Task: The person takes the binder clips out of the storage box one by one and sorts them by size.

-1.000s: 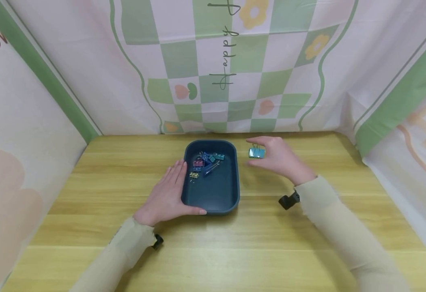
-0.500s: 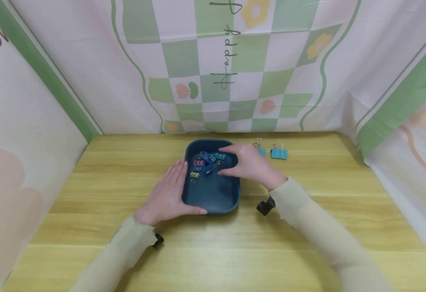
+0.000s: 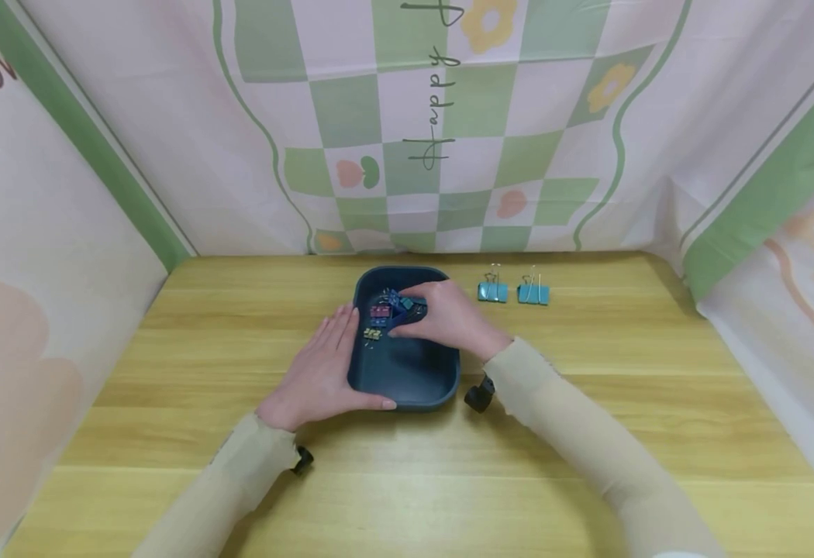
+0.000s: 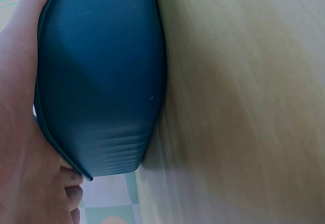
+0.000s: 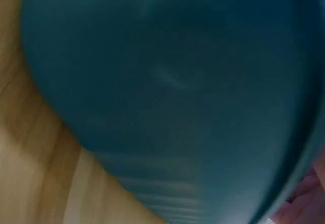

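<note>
A dark blue tray [image 3: 407,380] holds several binder clips: a magenta one [image 3: 381,311], a gold one [image 3: 372,334] and blue ones [image 3: 398,318] at its back left. My left hand [image 3: 319,380] rests against the tray's left side and near corner, fingers straight and thumb along the front rim. In the left wrist view the tray's outer wall [image 4: 101,82] stands beside that hand. My right hand [image 3: 445,314] reaches over the right rim into the tray, its thumb and index finger on either side of a blue clip. I cannot tell whether they pinch it.
Two turquoise binder clips, the left one [image 3: 493,292] and the right one [image 3: 533,294], stand side by side on the wooden table [image 3: 407,496], right of the tray. A patterned curtain [image 3: 407,178] hangs behind the table's back edge.
My right hand has let go of a turquoise clip on the table, beside another, and moved left into the tray among the clips. The left hand stays in place.
</note>
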A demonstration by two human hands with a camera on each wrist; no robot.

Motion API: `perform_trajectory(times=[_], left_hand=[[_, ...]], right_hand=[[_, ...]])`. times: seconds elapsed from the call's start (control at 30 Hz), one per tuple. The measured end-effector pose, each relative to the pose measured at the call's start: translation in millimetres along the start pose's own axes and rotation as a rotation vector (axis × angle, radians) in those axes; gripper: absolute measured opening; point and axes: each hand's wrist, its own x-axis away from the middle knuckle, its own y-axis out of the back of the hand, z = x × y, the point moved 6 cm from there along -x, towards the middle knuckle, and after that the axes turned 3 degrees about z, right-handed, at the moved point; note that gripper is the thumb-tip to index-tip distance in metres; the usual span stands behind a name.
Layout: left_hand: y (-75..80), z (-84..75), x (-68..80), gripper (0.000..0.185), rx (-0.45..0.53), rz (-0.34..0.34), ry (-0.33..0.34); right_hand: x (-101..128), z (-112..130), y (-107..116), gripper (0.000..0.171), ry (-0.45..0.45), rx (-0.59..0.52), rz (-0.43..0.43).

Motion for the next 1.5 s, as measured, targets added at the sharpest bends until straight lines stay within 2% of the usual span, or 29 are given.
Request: perform_trajectory(times=[0.43, 0.8, 1.1, 1.5], left_hand=[[0.7, 0.9, 0.2, 0.145, -0.014, 0.006, 0.006], [0.7, -0.2, 0.5, 0.145, -0.011, -0.004, -0.003], [0.8, -0.1, 0.7, 0.146, -0.007, -0.005, -0.001], [2.1, -0.7, 1.0, 0.146, 0.000, 0.004, 0.006]], right_hand=[[-9.3, -3.6, -18.5, 0.067, -0.061, -0.022, -0.001], [-9.4, 0.9, -19.3, 0.046, -0.022, 0.057, -0.056], [-9.9, -1.7, -17.5, 0.039, 0.023, 0.002, -0.051], [-3.7, 4.6, -3.0, 0.031, 0.018, -0.098, -0.023]])
